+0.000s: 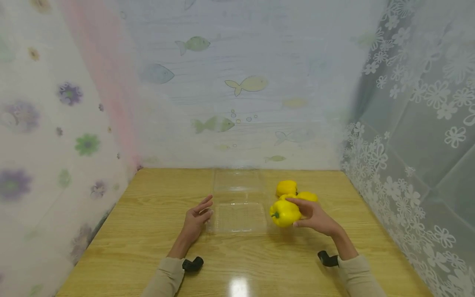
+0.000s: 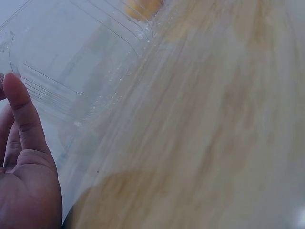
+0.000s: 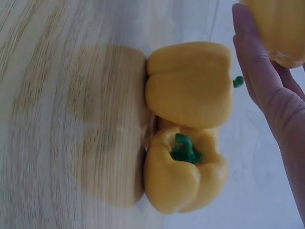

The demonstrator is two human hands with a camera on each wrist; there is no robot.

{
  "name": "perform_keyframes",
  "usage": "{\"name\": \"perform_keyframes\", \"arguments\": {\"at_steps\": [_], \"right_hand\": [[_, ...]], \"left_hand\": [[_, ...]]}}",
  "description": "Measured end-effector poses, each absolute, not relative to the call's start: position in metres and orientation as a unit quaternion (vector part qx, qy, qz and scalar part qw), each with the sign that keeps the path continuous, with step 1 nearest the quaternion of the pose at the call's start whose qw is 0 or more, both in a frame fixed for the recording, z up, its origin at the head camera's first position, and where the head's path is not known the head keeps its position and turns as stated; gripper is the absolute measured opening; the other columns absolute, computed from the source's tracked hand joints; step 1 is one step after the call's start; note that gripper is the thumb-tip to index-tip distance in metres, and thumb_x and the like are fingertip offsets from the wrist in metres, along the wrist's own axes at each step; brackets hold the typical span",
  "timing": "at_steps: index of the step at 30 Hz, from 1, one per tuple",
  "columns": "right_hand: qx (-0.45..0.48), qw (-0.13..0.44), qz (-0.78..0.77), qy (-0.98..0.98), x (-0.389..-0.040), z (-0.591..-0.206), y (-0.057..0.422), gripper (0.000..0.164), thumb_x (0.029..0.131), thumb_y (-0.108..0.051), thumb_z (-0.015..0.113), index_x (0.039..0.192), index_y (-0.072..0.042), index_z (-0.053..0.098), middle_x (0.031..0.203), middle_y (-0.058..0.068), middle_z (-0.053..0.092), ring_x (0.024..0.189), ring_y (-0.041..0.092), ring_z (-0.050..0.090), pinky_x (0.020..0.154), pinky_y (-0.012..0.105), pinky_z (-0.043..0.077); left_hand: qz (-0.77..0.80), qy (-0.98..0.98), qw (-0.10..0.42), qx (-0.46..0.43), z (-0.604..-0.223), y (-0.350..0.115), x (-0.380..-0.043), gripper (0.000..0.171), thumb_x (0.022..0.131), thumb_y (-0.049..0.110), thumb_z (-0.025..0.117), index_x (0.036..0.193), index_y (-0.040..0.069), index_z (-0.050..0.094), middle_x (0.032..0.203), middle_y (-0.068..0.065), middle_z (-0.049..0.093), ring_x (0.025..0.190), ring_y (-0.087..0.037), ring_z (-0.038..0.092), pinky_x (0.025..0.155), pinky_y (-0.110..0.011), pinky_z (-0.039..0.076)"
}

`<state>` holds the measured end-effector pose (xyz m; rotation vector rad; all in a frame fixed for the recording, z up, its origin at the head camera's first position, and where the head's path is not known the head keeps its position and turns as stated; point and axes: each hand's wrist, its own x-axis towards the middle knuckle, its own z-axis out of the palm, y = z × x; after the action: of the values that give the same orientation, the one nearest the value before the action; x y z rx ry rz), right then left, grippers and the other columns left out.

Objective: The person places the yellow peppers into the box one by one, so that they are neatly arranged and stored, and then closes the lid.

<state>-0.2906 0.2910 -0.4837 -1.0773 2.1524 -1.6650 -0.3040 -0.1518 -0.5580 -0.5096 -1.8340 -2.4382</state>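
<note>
My right hand (image 1: 318,217) grips a yellow bell pepper (image 1: 285,213) with a green stem, holding it up beside the right edge of a clear plastic clamshell container (image 1: 240,218). Its fingers lie over the top and the thumb below. More yellow peppers stand on the table just behind that hand; in the right wrist view one pepper (image 3: 190,83) lies on its side next to another pepper (image 3: 186,174) whose stem shows, and part of a further one is hidden between them. My left hand (image 1: 196,222) is at the container's left edge, fingers extended and loosely spread.
The container's lid (image 1: 238,180) lies folded back toward the far wall. The wooden table (image 1: 237,255) ends at a curtain printed with fish (image 1: 215,123). Flowered sheets hang along both sides. A black wrist mount (image 1: 193,264) sits on each forearm.
</note>
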Motion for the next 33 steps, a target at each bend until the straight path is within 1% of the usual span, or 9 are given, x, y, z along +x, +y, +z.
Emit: {"name": "perform_keyframes", "arguments": {"at_steps": [3,9,10,15,19,21,23,30,33], "right_hand": [[-0.36,0.1,-0.572,0.73,-0.292,-0.484,0.288,0.074,0.092,0.005,0.07,0.156,0.005,0.033,0.16,0.018,0.038,0.137,0.003,0.048,0.1,0.027,0.052],[-0.344,0.083,-0.576,0.737,-0.291,-0.482,0.278,0.073,0.092,0.003,0.072,0.155,0.004,0.036,0.157,0.026,0.038,0.132,0.003,0.052,0.097,0.028,0.054],[-0.341,0.082,-0.577,0.737,-0.291,-0.481,0.276,0.072,0.092,0.003,0.072,0.155,0.003,0.037,0.157,0.025,0.039,0.132,0.003,0.053,0.096,0.028,0.054],[-0.346,0.074,-0.584,0.73,-0.291,-0.484,0.268,0.071,0.092,0.004,0.071,0.154,0.004,0.038,0.156,0.019,0.044,0.131,0.006,0.054,0.095,0.029,0.055],[-0.347,0.079,-0.588,0.726,-0.292,-0.487,0.261,0.071,0.092,0.004,0.071,0.154,0.005,0.037,0.156,0.012,0.044,0.133,0.005,0.052,0.096,0.029,0.055],[-0.347,0.078,-0.588,0.726,-0.292,-0.489,0.257,0.072,0.092,0.003,0.072,0.154,0.006,0.036,0.157,0.011,0.044,0.134,0.005,0.051,0.097,0.028,0.053],[-0.344,0.079,-0.591,0.726,-0.292,-0.49,0.254,0.071,0.092,0.003,0.072,0.154,0.005,0.036,0.156,0.011,0.045,0.134,0.004,0.05,0.099,0.026,0.052],[-0.335,0.075,-0.599,0.723,-0.294,-0.488,0.242,0.07,0.091,0.002,0.073,0.154,0.0,0.041,0.155,0.023,0.042,0.135,0.005,0.05,0.102,0.024,0.049],[-0.332,0.081,-0.599,0.724,-0.294,-0.485,0.236,0.07,0.091,0.0,0.073,0.154,-0.001,0.042,0.156,0.025,0.041,0.134,0.005,0.05,0.102,0.024,0.049]], "left_hand": [[-0.791,-0.588,0.024,-0.166,-0.558,-0.151,-0.305,0.053,0.097,-0.004,0.063,0.139,-0.026,0.04,0.16,-0.02,0.038,0.089,-0.004,0.061,0.064,-0.018,0.051],[-0.793,-0.584,0.023,-0.172,-0.558,-0.151,-0.305,0.053,0.098,-0.004,0.063,0.139,-0.027,0.039,0.161,-0.022,0.036,0.09,-0.004,0.061,0.064,-0.018,0.051],[-0.793,-0.583,0.023,-0.173,-0.559,-0.151,-0.305,0.053,0.098,-0.004,0.062,0.139,-0.027,0.039,0.161,-0.023,0.035,0.09,-0.004,0.061,0.064,-0.018,0.051],[-0.786,-0.594,0.021,-0.17,-0.56,-0.152,-0.305,0.053,0.098,-0.003,0.063,0.139,-0.025,0.04,0.161,-0.025,0.032,0.09,-0.004,0.061,0.066,-0.018,0.051],[-0.786,-0.597,0.014,-0.161,-0.561,-0.152,-0.302,0.053,0.098,0.0,0.064,0.141,-0.023,0.042,0.162,-0.023,0.033,0.09,-0.004,0.061,0.066,-0.018,0.051],[-0.789,-0.594,0.009,-0.157,-0.562,-0.152,-0.301,0.053,0.098,0.0,0.064,0.141,-0.022,0.042,0.162,-0.022,0.032,0.091,-0.005,0.062,0.066,-0.018,0.051],[-0.789,-0.594,0.007,-0.155,-0.562,-0.152,-0.301,0.053,0.098,0.0,0.064,0.142,-0.021,0.043,0.163,-0.022,0.032,0.09,-0.004,0.061,0.066,-0.018,0.051],[-0.79,-0.592,0.013,-0.159,-0.562,-0.152,-0.303,0.053,0.098,0.0,0.064,0.141,-0.022,0.043,0.162,-0.022,0.032,0.088,-0.003,0.061,0.067,-0.018,0.051],[-0.791,-0.59,0.014,-0.16,-0.561,-0.152,-0.304,0.053,0.098,-0.001,0.064,0.14,-0.023,0.042,0.162,-0.023,0.032,0.088,-0.003,0.061,0.067,-0.018,0.051]]}}
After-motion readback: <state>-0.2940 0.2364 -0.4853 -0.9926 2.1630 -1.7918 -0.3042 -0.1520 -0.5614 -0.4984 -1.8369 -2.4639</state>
